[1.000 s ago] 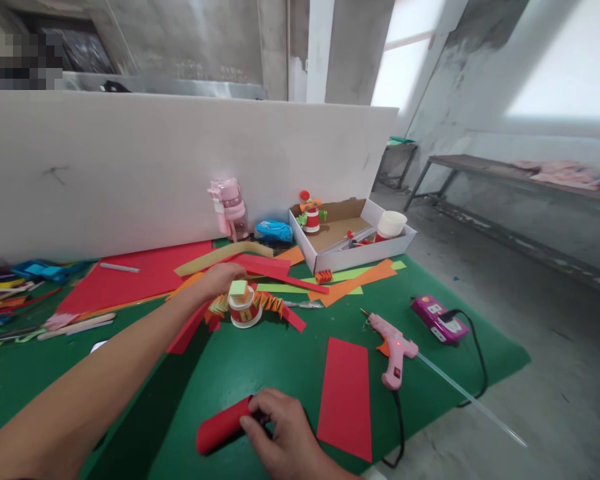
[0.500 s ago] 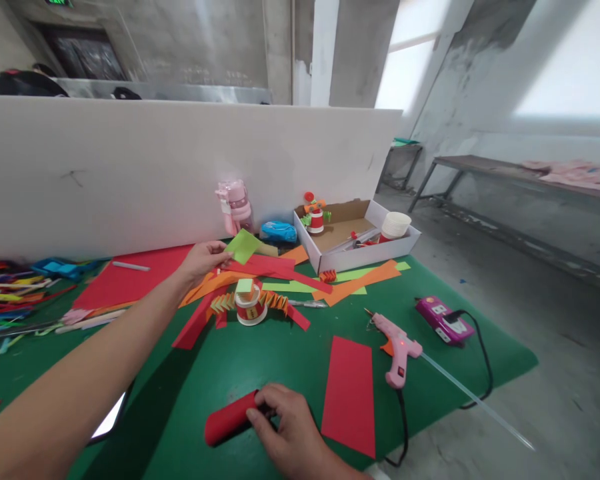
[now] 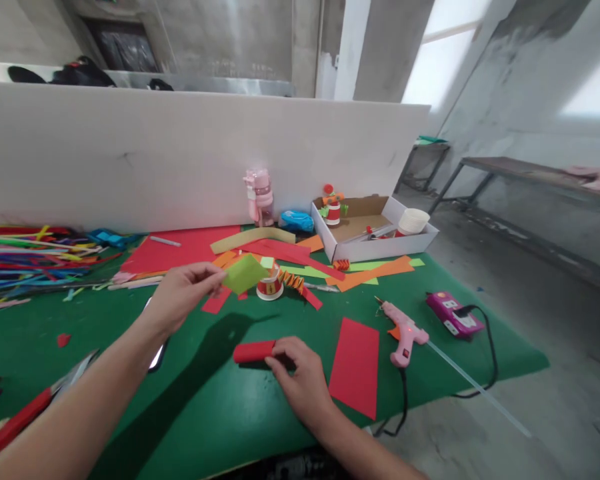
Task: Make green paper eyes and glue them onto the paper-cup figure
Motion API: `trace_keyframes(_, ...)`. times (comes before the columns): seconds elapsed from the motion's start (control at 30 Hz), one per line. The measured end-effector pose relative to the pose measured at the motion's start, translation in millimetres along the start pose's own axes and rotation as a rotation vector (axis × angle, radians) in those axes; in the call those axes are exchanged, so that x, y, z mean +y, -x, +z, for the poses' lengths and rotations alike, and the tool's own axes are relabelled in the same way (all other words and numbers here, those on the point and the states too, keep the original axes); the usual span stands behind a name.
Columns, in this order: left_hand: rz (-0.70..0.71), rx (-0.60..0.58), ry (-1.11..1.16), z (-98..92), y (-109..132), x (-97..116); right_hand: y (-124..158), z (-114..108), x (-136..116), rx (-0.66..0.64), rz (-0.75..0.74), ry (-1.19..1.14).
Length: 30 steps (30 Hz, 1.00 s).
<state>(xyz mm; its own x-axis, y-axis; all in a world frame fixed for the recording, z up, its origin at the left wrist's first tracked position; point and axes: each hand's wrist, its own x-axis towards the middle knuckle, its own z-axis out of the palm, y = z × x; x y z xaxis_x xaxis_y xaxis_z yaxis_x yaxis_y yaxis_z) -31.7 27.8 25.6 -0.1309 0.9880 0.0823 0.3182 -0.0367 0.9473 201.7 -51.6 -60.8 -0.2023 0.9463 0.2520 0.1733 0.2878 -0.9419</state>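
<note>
Pinched in my left hand (image 3: pixel 193 293) is a piece of light green paper (image 3: pixel 246 273), raised above the table. My right hand (image 3: pixel 300 373) grips the right end of a rolled red paper tube (image 3: pixel 254 351) close to the table top. Behind the green paper stands a small paper-cup figure (image 3: pixel 270 288) with a folded orange paper arm (image 3: pixel 292 281); its other side is hidden by the green paper. A flat red paper rectangle (image 3: pixel 355 367) lies to the right of my right hand.
A pink glue gun (image 3: pixel 404 330) with a clear stick and a purple power box (image 3: pixel 454 315) are at the right. Scissors (image 3: pixel 40 400) lie at the left, partly behind my left arm. A white box (image 3: pixel 380 248), blue pouch (image 3: pixel 297 221) and pink bottle (image 3: pixel 260 199) stand at the back.
My left hand has drawn the green paper back from the far paper strips, nearer to me. My right hand still holds the red tube, now turned more level. The view has shifted left.
</note>
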Motion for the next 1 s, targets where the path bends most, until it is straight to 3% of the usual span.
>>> trace_keyframes(0.13,0.191,0.188,-0.299,-2.2,66,-6,-10,-1,-4,0.072,0.021,0.012)
trace_keyframes(0.33,0.621,0.365,-0.583,14.1,119,-30,-10,5,-4,0.021,0.428,-0.353)
trace_keyframes(0.43,0.796,0.401,-0.719,25.1,130,-47,-9,8,-6,0.041,0.517,-0.474)
trace_keyframes(0.63,1.017,0.334,-0.774,36.2,137,-66,-12,12,-12,0.060,0.596,-0.566)
trace_keyframes(1.0,1.081,0.293,-0.838,34.9,136,-65,-15,10,-19,0.111,0.564,-0.578)
